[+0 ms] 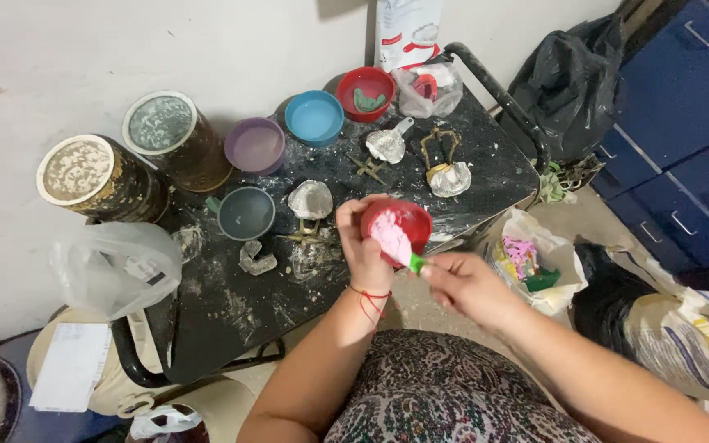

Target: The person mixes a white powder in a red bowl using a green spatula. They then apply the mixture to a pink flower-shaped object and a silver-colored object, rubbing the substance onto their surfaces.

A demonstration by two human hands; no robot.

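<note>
My left hand (360, 242) grips a small red bowl (409, 220) by its rim, held over the near edge of a black plaster-stained table (231, 303). My right hand (463, 283) holds a green-handled spoon (414, 262) whose scoop rests in the bowl, heaped with pale pink paste (390, 235). A red thread is tied around my left wrist. Just beyond the bowl on the table lie a whitish plaster lump (311, 199) and small brass pieces (305, 234).
On the table stand a grey bowl (245, 213), a purple bowl (254, 145), a blue bowl (314, 117) and a red bowl (365, 93). Two crusted tins (100, 176) sit at the left. Plastic bags (115, 267) and a sack (683, 336) crowd the floor; blue drawers (683, 123) stand right.
</note>
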